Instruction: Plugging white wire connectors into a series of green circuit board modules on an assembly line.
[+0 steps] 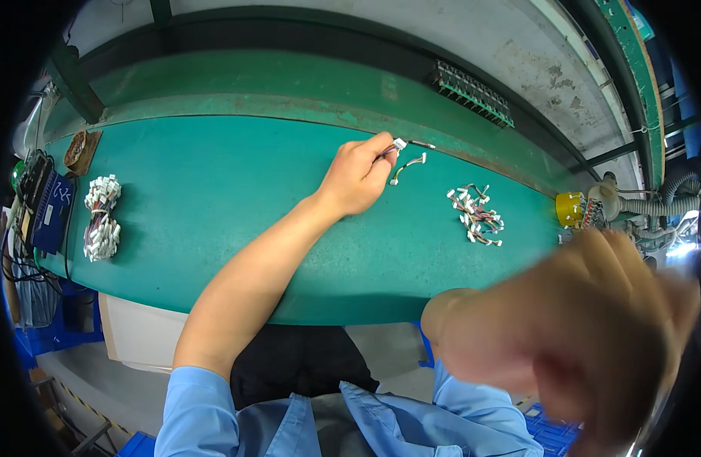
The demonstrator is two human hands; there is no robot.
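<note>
My left hand [356,177] is closed on a short wire harness [386,154], whose white connector [399,143] pokes out past the fingertips. Just right of that hand, a loose harness [409,169] with a white plug at each end lies on the green mat [213,183]. A thin dark pen-like tool [422,144] lies beside the fingertips, toward the back edge. Large and smeared by motion, my right hand [563,327] is raised close to the camera at the lower right. Its fingers are too blurred to read, so whether it holds anything is hidden.
A scattered pile of harnesses [477,215] lies right of centre. At the left, a banded bundle of harnesses [102,218] sits near a blue box [52,212] with cables. A yellow cup-like thing [570,209] and a grey hose [655,206] are at the right end.
</note>
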